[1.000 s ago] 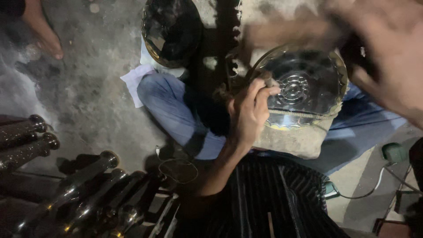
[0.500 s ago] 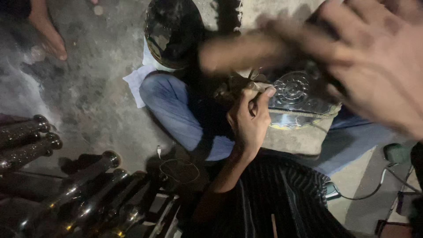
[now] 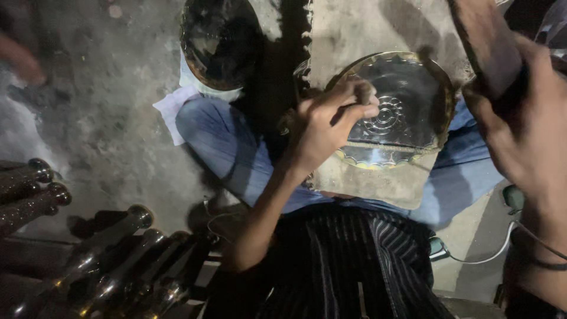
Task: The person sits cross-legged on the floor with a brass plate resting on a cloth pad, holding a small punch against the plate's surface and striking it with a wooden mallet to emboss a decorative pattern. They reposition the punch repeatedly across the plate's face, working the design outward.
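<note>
A round shiny metal plate (image 3: 413,94) with a flower pattern pressed into its middle lies on a flat grey block (image 3: 378,183) across my lap. My left hand (image 3: 325,127) rests on the plate's left rim, fingers pinched around a small dark punch (image 3: 365,90) that stands on the metal. My right hand (image 3: 525,136) is raised close to the camera at the right, closed around a brown wooden mallet (image 3: 484,41) that reaches above the plate's right edge.
A second, dark round plate (image 3: 221,38) lies on the concrete floor beyond my left knee, with a white cloth (image 3: 174,109) beside it. Several brass-tipped metal rods (image 3: 106,260) lie at the lower left. A thin cable (image 3: 472,257) runs at the right.
My right hand with the mallet has swung from over the plate to the upper right, uncovering the plate. My left hand stays on the plate with the punch.
</note>
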